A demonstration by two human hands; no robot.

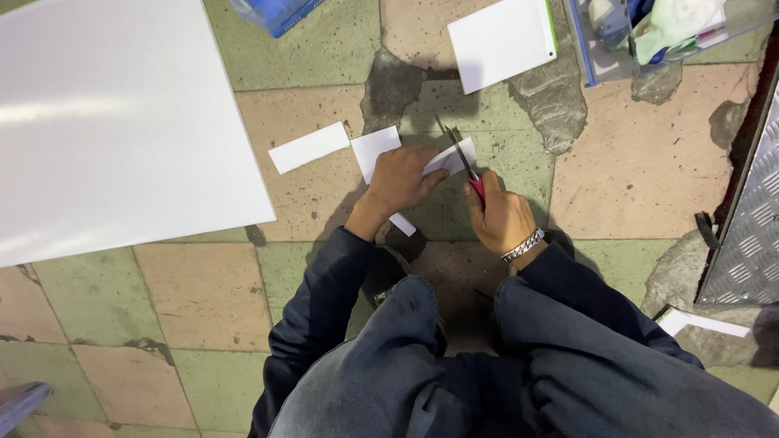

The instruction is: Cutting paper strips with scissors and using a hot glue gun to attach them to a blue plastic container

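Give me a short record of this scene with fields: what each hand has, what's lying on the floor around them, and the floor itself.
left hand: holds a white paper strip
right hand: grips red-handled scissors, blades open over the strip
beside the hands: a loose white strip and another white piece
left side: large white sheet
top: smaller white card, clear plastic box with supplies
floor: worn green and tan tiles, cracked
wrist: metal bracelet on the right

A worn floor of cracked green and pink square tiles (203, 300), with a ridged metal tread plate (751, 235) at the right edge.
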